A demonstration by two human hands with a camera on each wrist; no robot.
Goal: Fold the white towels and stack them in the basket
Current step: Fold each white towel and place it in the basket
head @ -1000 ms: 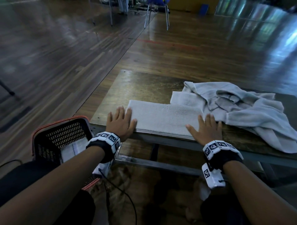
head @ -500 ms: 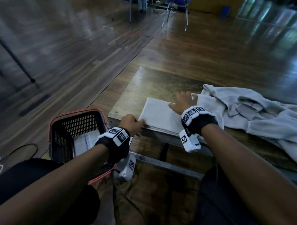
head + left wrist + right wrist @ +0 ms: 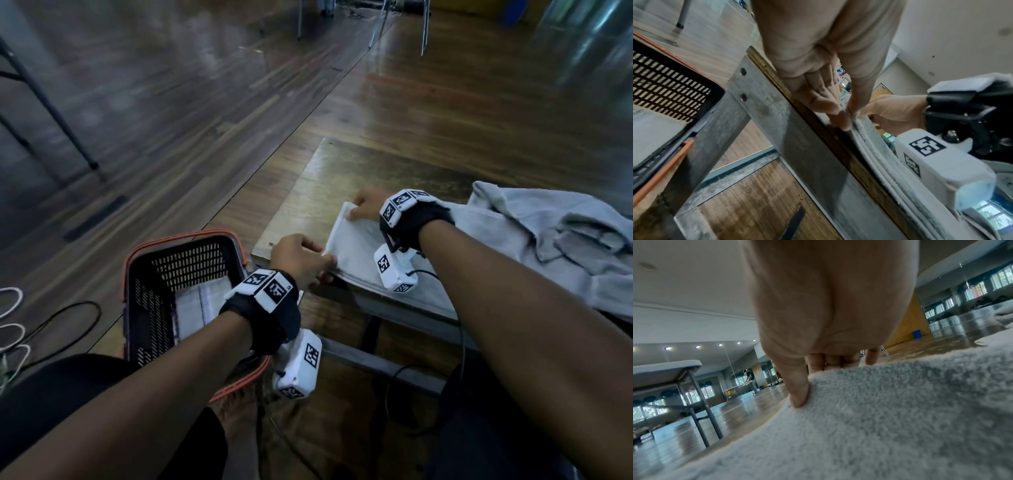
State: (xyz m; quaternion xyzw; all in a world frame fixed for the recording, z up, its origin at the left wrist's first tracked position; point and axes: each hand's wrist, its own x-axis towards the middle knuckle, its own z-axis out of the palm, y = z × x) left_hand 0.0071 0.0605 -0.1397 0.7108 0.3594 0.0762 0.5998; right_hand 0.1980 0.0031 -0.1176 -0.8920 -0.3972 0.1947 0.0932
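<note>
A folded white towel [image 3: 356, 246] lies at the near left end of the low wooden table [image 3: 329, 178]. My left hand [image 3: 301, 257] pinches its near left corner at the table edge; the left wrist view shows thumb and fingers closed on the layered towel edge [image 3: 861, 129]. My right hand [image 3: 366, 205] grips the far left corner, thumb on top of the towel [image 3: 879, 410] and fingers curled under its edge. A black basket with an orange rim [image 3: 164, 267] stands on the floor to the left, with a folded towel [image 3: 202, 305] inside.
A heap of unfolded white towels [image 3: 555, 246] covers the table's right part. Cables [image 3: 51, 325] lie on the wooden floor at the left. Chair legs [image 3: 397, 27] stand far behind. The table's metal frame [image 3: 760, 104] runs right beside the basket.
My right hand has slid left across the towel from its right end to the far left corner. My left hand went from flat beside the towel to pinching its near corner. The view turned left.
</note>
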